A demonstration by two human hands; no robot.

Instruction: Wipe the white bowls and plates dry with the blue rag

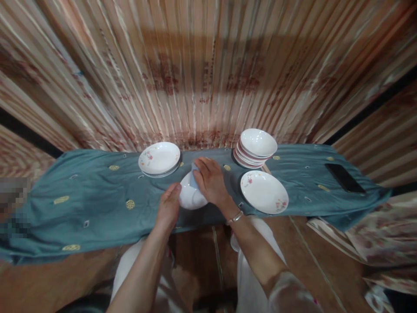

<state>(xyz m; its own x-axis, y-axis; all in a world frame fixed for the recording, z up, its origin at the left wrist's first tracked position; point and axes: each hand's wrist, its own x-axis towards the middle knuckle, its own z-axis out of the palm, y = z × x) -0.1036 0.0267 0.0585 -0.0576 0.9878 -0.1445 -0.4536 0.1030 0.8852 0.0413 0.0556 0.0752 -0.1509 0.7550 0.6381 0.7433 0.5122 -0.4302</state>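
Above the table's front edge, a white bowl (188,199) is held tilted between my hands, its smooth outer side showing. My left hand (169,202) is closed on the bowl's left rim, thumb on top. With fingers bent, my right hand (211,179) presses a light blue cloth (195,177) against the bowl from the upper right. Part of the cloth and the bowl's far side are hidden under that hand. A short stack of flowered white plates (159,158) lies to the left, beyond my left hand.
Stacked white bowls with red bands (256,148) stand at the back right. A flowered oval plate (264,192) lies in front of them. A dark flat phone-like object (345,178) rests farther right on the green tablecloth (104,208). A pleated curtain (202,78) hangs behind.
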